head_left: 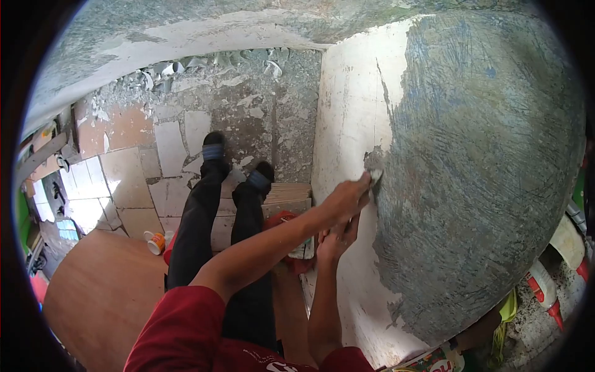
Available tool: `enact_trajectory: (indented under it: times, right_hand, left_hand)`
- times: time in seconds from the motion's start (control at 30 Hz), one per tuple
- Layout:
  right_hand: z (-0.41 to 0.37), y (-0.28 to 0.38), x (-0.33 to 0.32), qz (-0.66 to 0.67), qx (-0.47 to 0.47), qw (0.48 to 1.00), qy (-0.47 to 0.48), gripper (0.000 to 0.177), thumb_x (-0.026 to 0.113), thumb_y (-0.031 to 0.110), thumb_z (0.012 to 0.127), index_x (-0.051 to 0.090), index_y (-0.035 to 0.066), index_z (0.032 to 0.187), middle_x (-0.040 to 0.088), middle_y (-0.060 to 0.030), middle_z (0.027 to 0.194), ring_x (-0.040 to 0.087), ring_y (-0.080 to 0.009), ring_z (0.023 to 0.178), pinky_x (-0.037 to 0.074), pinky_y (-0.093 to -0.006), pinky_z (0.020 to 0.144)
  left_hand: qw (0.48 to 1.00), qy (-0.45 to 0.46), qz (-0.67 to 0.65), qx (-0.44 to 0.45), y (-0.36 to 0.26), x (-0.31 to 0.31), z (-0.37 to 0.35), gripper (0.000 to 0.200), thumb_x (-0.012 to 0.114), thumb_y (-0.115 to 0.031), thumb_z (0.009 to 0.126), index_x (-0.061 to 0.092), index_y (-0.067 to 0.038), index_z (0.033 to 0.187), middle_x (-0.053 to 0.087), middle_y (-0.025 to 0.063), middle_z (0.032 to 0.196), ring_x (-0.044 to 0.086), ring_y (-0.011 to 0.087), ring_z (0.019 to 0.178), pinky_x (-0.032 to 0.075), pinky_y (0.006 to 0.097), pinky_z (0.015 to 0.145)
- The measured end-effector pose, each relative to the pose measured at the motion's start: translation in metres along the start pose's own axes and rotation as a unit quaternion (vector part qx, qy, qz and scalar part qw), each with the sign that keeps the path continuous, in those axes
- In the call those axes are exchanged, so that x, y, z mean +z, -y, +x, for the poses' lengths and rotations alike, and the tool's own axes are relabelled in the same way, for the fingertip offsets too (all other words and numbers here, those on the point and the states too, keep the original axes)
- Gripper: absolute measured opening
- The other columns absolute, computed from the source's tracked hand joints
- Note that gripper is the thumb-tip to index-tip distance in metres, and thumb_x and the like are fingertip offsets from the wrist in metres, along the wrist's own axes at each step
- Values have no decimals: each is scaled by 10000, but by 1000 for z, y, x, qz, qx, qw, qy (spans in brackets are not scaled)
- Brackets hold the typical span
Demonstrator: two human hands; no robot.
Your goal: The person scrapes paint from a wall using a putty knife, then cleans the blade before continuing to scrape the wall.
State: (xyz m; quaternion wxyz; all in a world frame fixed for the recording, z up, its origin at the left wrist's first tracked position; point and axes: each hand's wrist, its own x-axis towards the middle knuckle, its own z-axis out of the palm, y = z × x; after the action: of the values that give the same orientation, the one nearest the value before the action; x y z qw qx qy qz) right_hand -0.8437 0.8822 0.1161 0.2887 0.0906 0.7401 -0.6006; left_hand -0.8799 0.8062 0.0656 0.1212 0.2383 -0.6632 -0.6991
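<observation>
My left hand reaches across from the left in a red sleeve. It is closed on a small scraper whose blade presses on the wall, at the line between white paint and bare grey-blue plaster. My right hand sits just below the left wrist. Its fingers point up against the white painted strip and nothing shows in its grasp.
My legs in black trousers and dark shoes stand on a wooden step over a floor of broken tiles and paint flakes. An orange-and-white cup lies at the left by a brown wooden surface. Red-capped bottles stand at the lower right.
</observation>
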Motion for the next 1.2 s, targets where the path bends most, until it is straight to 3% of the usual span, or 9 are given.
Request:
enact_trajectory:
  times: [0.07, 0.4, 0.53, 0.73, 0.83, 0.93, 0.97, 1.1, 1.2]
  right_hand:
    - [28, 10, 19, -13, -7, 1000, 10, 484, 527, 274, 933, 353, 44, 1322, 451, 5, 623, 351, -44, 399, 241, -199, 325]
    - [5, -6, -2, -15, 18, 1000, 1, 545, 469, 199, 958, 230, 69, 1431, 448, 5, 629, 350, -43, 417, 248, -198, 328]
    - [33, 0, 20, -17, 37, 999, 10, 525, 479, 220, 956, 275, 59, 1412, 466, -9, 644, 360, -40, 423, 266, -198, 325]
    - [0, 7, 10, -26, 55, 998, -28, 531, 500, 213, 930, 307, 74, 1405, 440, 10, 624, 363, -31, 418, 266, -190, 322]
    - [22, 27, 27, -23, 130, 990, -55, 527, 513, 227, 925, 330, 74, 1395, 436, 14, 624, 366, -30, 412, 266, -192, 321]
    - [43, 10, 39, -17, 93, 995, -35, 505, 513, 164, 918, 349, 86, 1390, 403, 33, 601, 360, -46, 406, 243, -201, 316]
    - [40, -1, 34, -6, 68, 997, -26, 508, 510, 159, 920, 342, 85, 1393, 407, 31, 597, 366, -46, 409, 244, -203, 316]
    - [10, -6, 11, 10, 46, 998, -48, 509, 500, 160, 923, 332, 72, 1396, 415, 28, 584, 363, -45, 408, 249, -203, 315]
    - [40, 11, 12, -25, 82, 996, -10, 508, 497, 157, 922, 333, 71, 1394, 418, 28, 584, 363, -46, 406, 250, -201, 318]
  left_hand:
    - [998, 4, -10, -63, -2, -17, 29, 429, 582, -84, 787, 414, 89, 1141, 585, 259, 746, 582, 441, 729, 459, 464, 647]
    - [996, 44, 15, -80, 9, -2, 2, 410, 581, -140, 813, 426, 54, 1138, 569, 258, 720, 564, 448, 706, 438, 475, 635]
    - [991, 52, 10, -126, 26, -24, 38, 349, 583, -157, 809, 448, 44, 1062, 555, 266, 664, 573, 444, 670, 451, 462, 620]
    - [992, 58, -11, -108, 14, -5, -3, 303, 575, -169, 800, 516, 54, 996, 560, 276, 675, 577, 434, 665, 458, 459, 625]
    - [992, 37, -8, -119, 26, -14, 24, 286, 571, -175, 796, 541, 57, 960, 563, 275, 674, 576, 433, 664, 457, 461, 635]
    - [996, 19, 38, -79, 38, -26, 42, 299, 577, -186, 794, 540, 51, 973, 568, 272, 676, 580, 431, 665, 458, 457, 641]
    - [992, 36, 6, -120, 37, -24, 35, 305, 581, -190, 789, 545, 56, 965, 571, 277, 698, 584, 430, 687, 458, 453, 647]
    - [996, -13, -22, -84, 21, -2, 1, 294, 585, -159, 774, 558, 71, 956, 571, 292, 755, 593, 421, 738, 467, 440, 667]
    - [985, -8, -14, -171, 16, -12, 32, 283, 597, -154, 762, 570, 80, 920, 576, 289, 740, 600, 410, 709, 475, 432, 664]
